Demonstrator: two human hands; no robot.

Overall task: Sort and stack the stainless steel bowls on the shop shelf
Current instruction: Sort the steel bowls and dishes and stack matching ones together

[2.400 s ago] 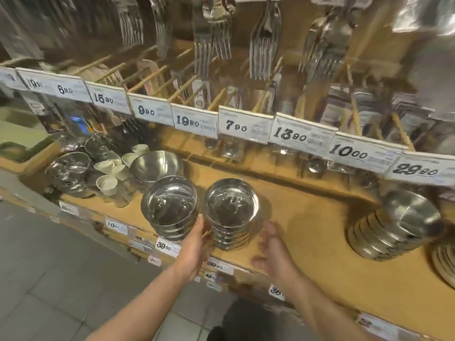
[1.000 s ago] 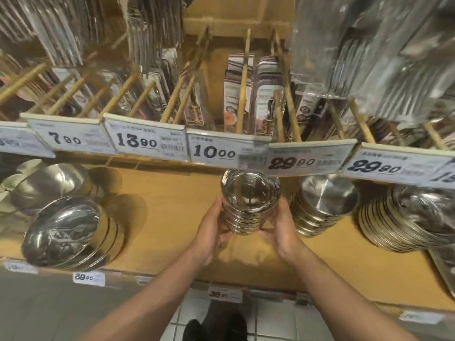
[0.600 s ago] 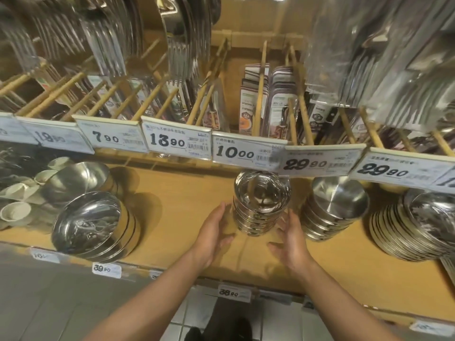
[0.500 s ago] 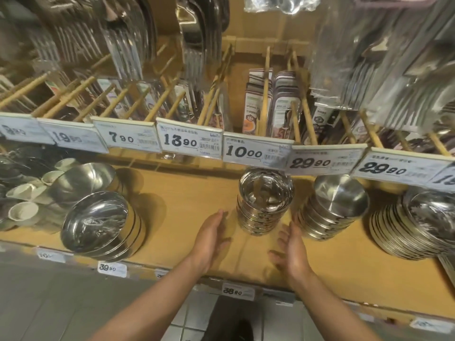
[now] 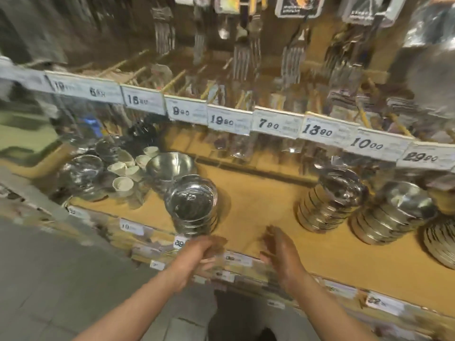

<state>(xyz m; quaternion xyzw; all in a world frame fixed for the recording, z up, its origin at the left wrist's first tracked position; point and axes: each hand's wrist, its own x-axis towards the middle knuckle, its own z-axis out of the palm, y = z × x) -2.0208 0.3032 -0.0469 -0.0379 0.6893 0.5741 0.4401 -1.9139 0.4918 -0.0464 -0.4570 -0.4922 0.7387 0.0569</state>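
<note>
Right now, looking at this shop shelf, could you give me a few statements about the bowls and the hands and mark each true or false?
1. Both hands are empty. True: the left hand and right hand hold nothing.
2. The bowl stack nearest the left hand lies tipped on its side. False: it stands upright.
3. White cups sit left of the steel bowls. True.
4. The price tag above the right-hand bowl stack reads 50.00. False: it reads 10.00.

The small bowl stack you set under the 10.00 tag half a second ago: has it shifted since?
No. The small bowl stack sits below the 10.00 tag, beside the wider stack; only the camera swung left.
</note>
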